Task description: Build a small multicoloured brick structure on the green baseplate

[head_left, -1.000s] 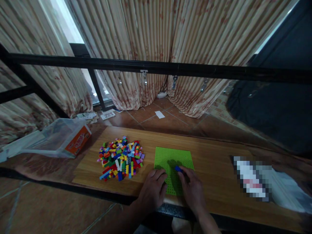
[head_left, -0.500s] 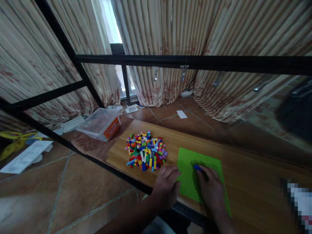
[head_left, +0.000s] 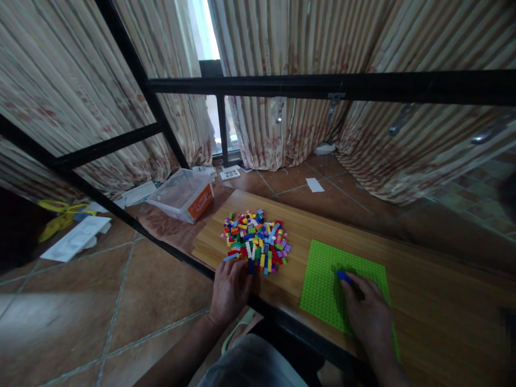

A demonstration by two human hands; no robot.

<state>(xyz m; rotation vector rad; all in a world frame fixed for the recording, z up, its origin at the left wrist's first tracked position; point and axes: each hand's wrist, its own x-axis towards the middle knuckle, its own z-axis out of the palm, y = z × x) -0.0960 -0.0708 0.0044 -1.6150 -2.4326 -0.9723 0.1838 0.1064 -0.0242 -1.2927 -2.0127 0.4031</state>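
Observation:
A heap of mixed-colour toy building bricks (head_left: 258, 239) lies on the wooden tabletop. My left hand (head_left: 229, 290) rests at the heap's near left edge, fingers loosely bent and apart, close to a dark blue brick; I see nothing held in it. To the right, a green studded baseplate (head_left: 322, 279) lies flat. Above its middle, my right hand (head_left: 368, 312) pinches a blue brick (head_left: 344, 276) between thumb and fingers. The hand hides part of the plate's right side, and whether the brick touches the studs cannot be made out.
A clear plastic box (head_left: 181, 194) with an orange label stands beyond the table's left end. Black metal bars (head_left: 250, 86) cross in front of striped curtains (head_left: 270, 43). White packaging (head_left: 76, 239) and a paper slip (head_left: 315, 185) lie on the tiled floor.
My left hand has moved left, from beside the baseplate to the heap's near edge. My right hand still holds the blue brick over the plate. The camera view has shifted somewhat.

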